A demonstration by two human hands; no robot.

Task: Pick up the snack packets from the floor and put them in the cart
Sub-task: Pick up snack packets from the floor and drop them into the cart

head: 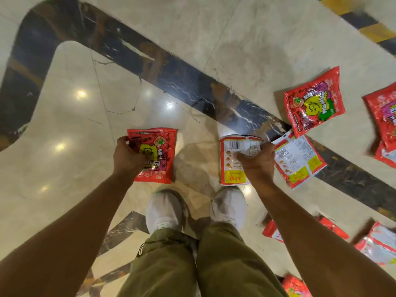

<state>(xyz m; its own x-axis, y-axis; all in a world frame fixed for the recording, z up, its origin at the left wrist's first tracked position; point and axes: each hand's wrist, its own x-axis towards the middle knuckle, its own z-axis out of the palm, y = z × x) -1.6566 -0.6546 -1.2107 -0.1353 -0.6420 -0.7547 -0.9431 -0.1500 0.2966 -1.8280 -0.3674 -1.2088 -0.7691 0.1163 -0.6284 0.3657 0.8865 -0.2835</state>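
My left hand (128,156) grips a red snack packet (158,155) by its left edge, printed side up, above the floor. My right hand (257,161) holds a second packet (230,161) with its white back and barcode showing. Just right of that hand another packet (300,159) lies back-up on the floor. A red packet (314,105) lies face-up farther away at the right. Several more red packets lie along the right edge (383,116) and at the lower right (375,243). No cart is in view.
The floor is glossy cream marble with a broad dark marble band (192,86) running diagonally. My two white shoes (165,211) and olive trousers (192,264) are below the hands. Yellow-black hazard striping (364,22) marks the top right corner.
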